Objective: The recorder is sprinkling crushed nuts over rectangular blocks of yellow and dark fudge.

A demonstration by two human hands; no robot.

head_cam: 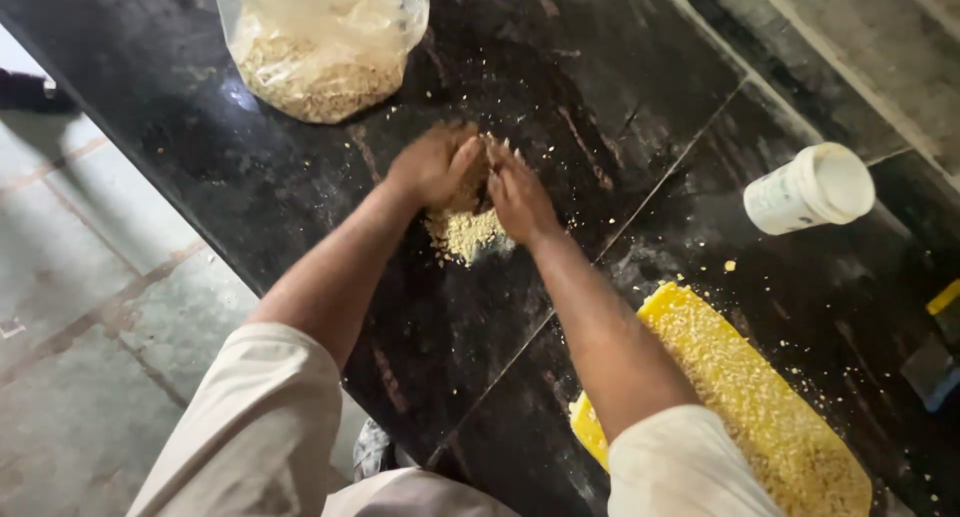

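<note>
The left hand (432, 164) and the right hand (520, 192) are cupped with fingers together, palms turned toward each other, their fingertips almost meeting at the far side of a small heap of pale crushed grain (465, 235). Neither hand pinches anything; both lie with their edges down on the dark stone counter (560, 67), forming a wall around the top of the pile. The heap sits just under and between the wrists, on the near side of the hands, touching the heel of the right palm and part-hidden by the left

The grain looks dry, light and loose: it would likely slide and scatter rather than hold a shape, so it cannot be picked up by a pinch. Scooping from below with both palms pressed together, or sweeping with the hand edges flat on the stone, seems the sound way to take it. The polished counter looks smooth, so bits should glide easily, and stray crumbs are already sprinkled around the hands

Farther out, beyond the left hand, a clear plastic bag (320, 42) holds more of the same grain. To the right of the right forearm lies a yellow tray (745, 402) covered with grain, and beyond it a white plastic cup (810, 187) lies on its side, well apart from the heap
</note>
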